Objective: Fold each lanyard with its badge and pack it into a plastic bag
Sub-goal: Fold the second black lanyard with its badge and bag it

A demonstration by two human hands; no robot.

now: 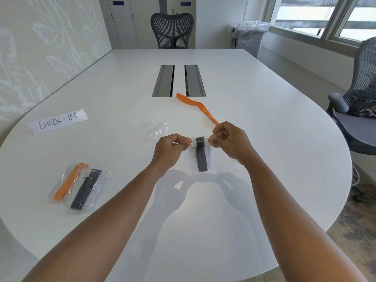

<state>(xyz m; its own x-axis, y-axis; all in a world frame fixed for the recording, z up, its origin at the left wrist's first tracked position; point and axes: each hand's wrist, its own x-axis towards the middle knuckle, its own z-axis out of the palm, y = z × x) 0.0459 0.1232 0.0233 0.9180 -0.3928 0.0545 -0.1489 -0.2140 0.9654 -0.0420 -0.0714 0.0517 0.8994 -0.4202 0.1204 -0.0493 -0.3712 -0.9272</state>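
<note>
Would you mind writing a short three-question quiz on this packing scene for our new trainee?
1. True or false: both hands, left hand and right hand, pinch the top of the plastic bag holding the black lanyard.
2. How many packed bags lie at the left?
3. Which colour is the unpacked lanyard on the table? A orange, B black, C blue.

Key: 1 true; 2 two; 3 A.
</note>
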